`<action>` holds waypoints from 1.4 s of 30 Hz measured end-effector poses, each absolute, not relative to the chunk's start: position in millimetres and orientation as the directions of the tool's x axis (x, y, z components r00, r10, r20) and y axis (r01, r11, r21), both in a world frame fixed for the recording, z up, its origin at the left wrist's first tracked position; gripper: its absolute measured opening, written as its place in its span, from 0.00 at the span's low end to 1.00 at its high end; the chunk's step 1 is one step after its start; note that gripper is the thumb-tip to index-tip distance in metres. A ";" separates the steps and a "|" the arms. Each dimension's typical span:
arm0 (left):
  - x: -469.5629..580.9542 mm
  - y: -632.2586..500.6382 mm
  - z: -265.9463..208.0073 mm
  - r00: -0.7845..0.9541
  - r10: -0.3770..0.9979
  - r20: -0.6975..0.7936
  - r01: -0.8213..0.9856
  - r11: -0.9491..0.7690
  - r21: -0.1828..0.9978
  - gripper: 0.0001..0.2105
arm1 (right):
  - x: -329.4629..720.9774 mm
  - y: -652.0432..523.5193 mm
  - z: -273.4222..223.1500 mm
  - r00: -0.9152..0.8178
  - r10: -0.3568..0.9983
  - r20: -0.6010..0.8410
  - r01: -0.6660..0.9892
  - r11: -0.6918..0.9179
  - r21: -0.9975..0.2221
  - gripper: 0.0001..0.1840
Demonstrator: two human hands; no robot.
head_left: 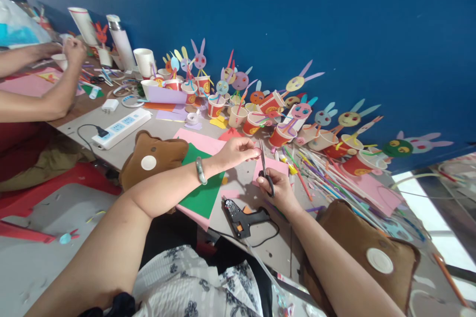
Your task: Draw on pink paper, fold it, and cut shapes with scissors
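Note:
My right hand (280, 190) has its fingers in the black handles of a pair of scissors (264, 161), whose blades point up and away from me. Close to the blades, my left hand (238, 152) is closed in a pinch; whatever small piece lies between its fingertips is too small to name. Under the scissors lies a pink sheet of paper (279, 166). A black glue gun (243, 218) rests on the table just below my hands. Beneath my left forearm are a green sheet (204, 200) and a larger pink sheet (195, 139).
Paper cups with rabbit faces (282, 134) line the blue wall. Loose pipe cleaners (327, 178) spread to the right. Brown cushions (372, 242) flank my arms. A power strip (124, 129) lies left; beyond it, another person's hands (74, 52) work at a white cup.

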State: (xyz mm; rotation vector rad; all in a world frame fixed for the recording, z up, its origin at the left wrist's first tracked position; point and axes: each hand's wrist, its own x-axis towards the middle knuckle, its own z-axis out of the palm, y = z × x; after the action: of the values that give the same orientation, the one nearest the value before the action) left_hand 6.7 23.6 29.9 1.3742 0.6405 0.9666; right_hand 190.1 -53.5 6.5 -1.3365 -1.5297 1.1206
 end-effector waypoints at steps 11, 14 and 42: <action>5.9 24.3 32.9 0.486 0.860 0.154 -0.198 -0.063 0.978 0.10 | 190.6 -53.4 5.7 -0.125 0.992 0.021 0.327 0.061 -0.943 0.29; 6.1 24.2 33.6 0.484 0.862 0.150 -0.205 -0.055 0.977 0.09 | 190.9 -53.1 4.8 -0.123 0.992 0.008 0.300 0.045 -0.953 0.29; 5.0 23.4 34.6 0.462 0.872 0.164 -0.234 -0.058 0.970 0.10 | 190.1 -52.5 3.8 -0.106 0.994 0.011 0.328 0.046 -0.943 0.29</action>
State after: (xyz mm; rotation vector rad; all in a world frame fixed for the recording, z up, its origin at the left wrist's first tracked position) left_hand 5.0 23.4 34.6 1.3275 0.6306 1.0077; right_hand 190.1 -52.5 3.8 -1.3803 -1.5478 1.0853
